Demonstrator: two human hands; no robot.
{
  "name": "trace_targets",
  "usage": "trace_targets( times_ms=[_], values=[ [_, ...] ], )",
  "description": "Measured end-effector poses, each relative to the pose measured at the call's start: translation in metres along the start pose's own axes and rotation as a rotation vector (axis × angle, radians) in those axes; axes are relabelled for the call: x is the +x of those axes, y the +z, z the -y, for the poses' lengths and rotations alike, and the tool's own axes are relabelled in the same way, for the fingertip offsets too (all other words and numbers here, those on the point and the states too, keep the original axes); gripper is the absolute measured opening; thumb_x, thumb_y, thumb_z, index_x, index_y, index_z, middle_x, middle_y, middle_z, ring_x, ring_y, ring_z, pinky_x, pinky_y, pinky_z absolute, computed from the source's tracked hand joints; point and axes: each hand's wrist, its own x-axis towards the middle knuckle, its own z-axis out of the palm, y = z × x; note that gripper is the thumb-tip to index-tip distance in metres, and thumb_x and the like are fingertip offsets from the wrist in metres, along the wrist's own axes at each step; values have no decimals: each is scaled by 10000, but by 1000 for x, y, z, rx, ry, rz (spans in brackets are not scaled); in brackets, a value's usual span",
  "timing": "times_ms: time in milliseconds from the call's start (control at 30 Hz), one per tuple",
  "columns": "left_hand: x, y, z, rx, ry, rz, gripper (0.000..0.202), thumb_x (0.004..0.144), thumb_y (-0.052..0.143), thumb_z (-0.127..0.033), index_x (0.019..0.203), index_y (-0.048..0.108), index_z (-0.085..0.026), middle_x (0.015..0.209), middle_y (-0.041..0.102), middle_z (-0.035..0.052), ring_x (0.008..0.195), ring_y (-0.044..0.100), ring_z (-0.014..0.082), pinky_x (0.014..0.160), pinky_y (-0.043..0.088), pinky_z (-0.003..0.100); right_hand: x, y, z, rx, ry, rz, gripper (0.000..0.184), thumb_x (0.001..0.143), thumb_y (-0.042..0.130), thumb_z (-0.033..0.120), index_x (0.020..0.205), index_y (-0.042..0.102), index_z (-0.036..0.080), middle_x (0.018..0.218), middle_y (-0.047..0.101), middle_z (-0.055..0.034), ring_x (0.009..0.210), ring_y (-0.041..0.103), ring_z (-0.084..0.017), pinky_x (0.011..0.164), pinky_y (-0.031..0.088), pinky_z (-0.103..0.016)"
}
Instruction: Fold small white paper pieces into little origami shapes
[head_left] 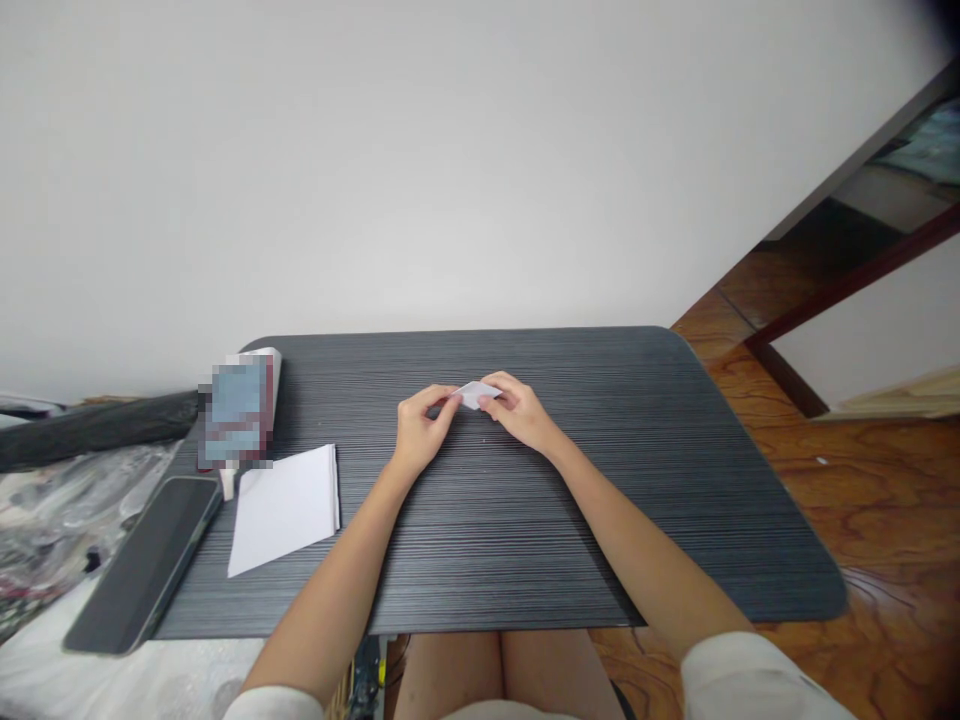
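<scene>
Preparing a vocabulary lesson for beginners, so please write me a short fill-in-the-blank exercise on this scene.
1. Counting the left hand and the right hand, the number of hands holding the small folded white paper is ____.
2. On the dark striped tabletop, the flat white paper sheets lie to the person's ____.
3. The glossy brown wood-grain floor shows beyond the tabletop's ____ end.

Missing words: two; left; right.

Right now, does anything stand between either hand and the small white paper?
Nothing visible does: left hand and right hand both hold the small white paper. The white sheets lie apart, to the left.
</scene>
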Motion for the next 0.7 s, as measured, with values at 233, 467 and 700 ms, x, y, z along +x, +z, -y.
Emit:
trace_targets(
  times_ms=[233, 467, 700],
  values=[
    [1, 3, -9, -276, -210, 95, 233, 721, 585, -305, 840, 644, -113, 525, 583, 4, 465, 525, 99, 495, 437, 222, -2, 1, 2, 112, 84, 33, 312, 712, 584, 349, 930, 570, 127, 511, 520, 39, 364, 445, -58, 348, 311, -188],
    [3, -2, -8, -548, -245, 103, 224, 708, 609, -286, 838, 604, -103, 559, 621, 25, 477, 559, 111, 488, 437, 234, -2, -2, 6, 259, 155, 56, 299, 727, 565, 295, 946, 620, 100, 372, 488, 55, 297, 411, -52, 314, 281, -172],
    [2, -3, -6, -666, -276, 135, 201, 725, 587, -274, 818, 593, -96, 602, 647, 59, 535, 604, 143, 534, 464, 264, -3, -4, 4, 282, 147, 50, 175, 686, 515, 171, 789, 646, 117, 382, 493, 47, 310, 427, -52, 322, 257, -164]
  ],
)
